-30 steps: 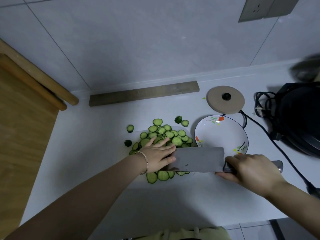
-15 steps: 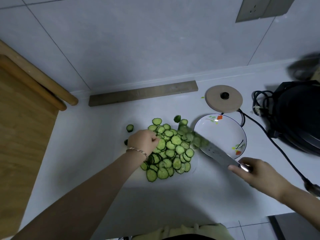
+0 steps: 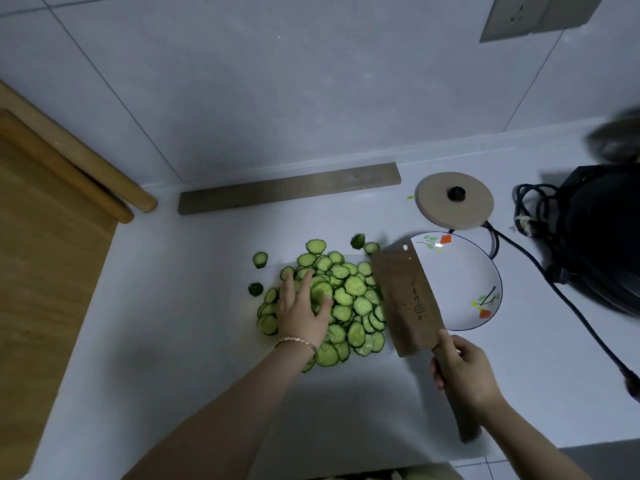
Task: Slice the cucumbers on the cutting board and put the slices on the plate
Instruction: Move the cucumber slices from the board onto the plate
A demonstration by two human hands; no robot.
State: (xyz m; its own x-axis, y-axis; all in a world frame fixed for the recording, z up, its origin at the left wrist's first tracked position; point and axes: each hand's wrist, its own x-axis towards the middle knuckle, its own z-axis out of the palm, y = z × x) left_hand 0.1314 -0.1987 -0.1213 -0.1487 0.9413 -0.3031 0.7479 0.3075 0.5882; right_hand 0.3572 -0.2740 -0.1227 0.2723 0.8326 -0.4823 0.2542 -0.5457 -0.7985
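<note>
A heap of green cucumber slices (image 3: 349, 296) lies on a pale cutting board (image 3: 239, 341) that barely stands out from the white counter. My left hand (image 3: 303, 308) rests flat on the left side of the heap, fingers spread over the slices. My right hand (image 3: 462, 370) grips the handle of a broad cleaver (image 3: 405, 299); its flat blade lies at the heap's right edge, overlapping the left rim of the plate. The white plate (image 3: 460, 271) with painted flowers sits just right of the slices and holds no slices.
A few stray slices (image 3: 260, 259) and cucumber ends (image 3: 357, 241) lie around the heap. Behind are a wooden strip (image 3: 289, 192) along the wall, a round lid (image 3: 454, 199), a black appliance (image 3: 602, 233) with its cord (image 3: 568, 306), and a wooden board (image 3: 38, 271) at left.
The cleaver swung from lying across the front of the slices to the heap's right side, by the plate. My left hand opened and now lies flat on the slices.
</note>
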